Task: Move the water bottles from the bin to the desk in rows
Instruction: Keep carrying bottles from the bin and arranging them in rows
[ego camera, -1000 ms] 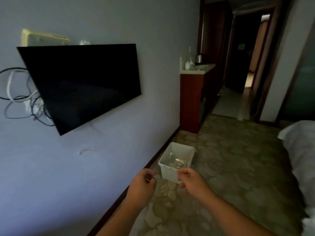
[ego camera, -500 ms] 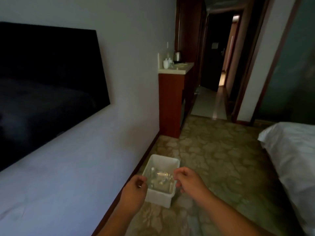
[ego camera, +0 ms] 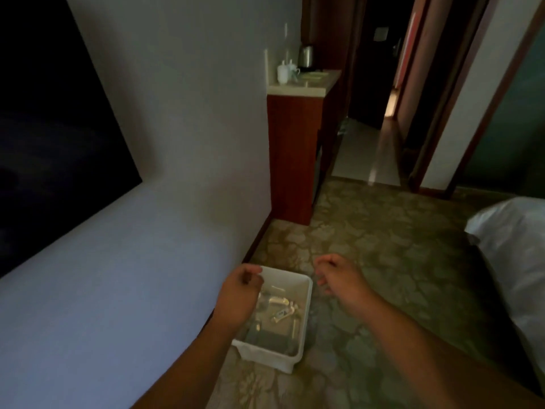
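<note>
A white plastic bin (ego camera: pixel 305 308) stands on the patterned carpet beside the wall's skirting. Clear water bottles (ego camera: pixel 280 307) lie jumbled inside it; their number is hard to make out in the dim light. My left hand (ego camera: pixel 240 293) hovers over the bin's left side, fingers loosely curled, holding nothing. My right hand (ego camera: pixel 339 278) hangs in the air just right of the bin's far corner, fingers also loosely curled and empty. Neither hand touches the bin or a bottle.
A dark wall-mounted television (ego camera: pixel 56 137) fills the left. A red-brown wooden cabinet (ego camera: pixel 292 154) with a pale top carries a kettle (ego camera: pixel 306 56) and white cups (ego camera: pixel 284 72). A white-covered bed (ego camera: pixel 513 249) sits at the right. A doorway (ego camera: pixel 374 84) and corridor lie beyond.
The view has come closer to the bin and tipped downward. Both hands have moved apart and lowered, the left now over the bin, the right beside it.
</note>
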Tool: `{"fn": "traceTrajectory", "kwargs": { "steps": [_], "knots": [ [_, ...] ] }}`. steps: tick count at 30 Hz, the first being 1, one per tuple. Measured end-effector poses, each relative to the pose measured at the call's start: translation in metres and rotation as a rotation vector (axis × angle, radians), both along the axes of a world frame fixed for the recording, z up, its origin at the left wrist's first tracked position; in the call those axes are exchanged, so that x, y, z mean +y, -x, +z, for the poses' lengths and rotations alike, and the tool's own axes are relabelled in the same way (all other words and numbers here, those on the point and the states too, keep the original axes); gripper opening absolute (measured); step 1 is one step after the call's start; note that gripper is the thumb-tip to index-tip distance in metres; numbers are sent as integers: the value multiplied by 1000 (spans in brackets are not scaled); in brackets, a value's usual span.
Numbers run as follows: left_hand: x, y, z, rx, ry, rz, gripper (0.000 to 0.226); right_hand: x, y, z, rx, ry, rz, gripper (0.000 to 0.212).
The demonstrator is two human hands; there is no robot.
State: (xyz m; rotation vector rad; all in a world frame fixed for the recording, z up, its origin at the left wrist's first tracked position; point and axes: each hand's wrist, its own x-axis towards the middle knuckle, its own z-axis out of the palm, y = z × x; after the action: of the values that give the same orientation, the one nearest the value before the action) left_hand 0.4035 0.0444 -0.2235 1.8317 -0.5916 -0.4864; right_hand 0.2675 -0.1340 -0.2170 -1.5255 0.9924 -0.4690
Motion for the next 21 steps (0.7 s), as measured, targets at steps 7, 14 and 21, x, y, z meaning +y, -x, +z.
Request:
{"fn": "traceTrajectory", "kwargs": {
  "steps": [7,14,21],
  "knots": [
    [-86,-63,-40,406,232,223,19,-104,-84,-69,59,-88,94,10],
    [-132,-116,-146,580,206,368,18,-166,-154,-168,145,-389,46,12],
    [-167,-192,-314,810,90,535,21,-205,-221,-314,250,-778,-127,16]
  ]
}}
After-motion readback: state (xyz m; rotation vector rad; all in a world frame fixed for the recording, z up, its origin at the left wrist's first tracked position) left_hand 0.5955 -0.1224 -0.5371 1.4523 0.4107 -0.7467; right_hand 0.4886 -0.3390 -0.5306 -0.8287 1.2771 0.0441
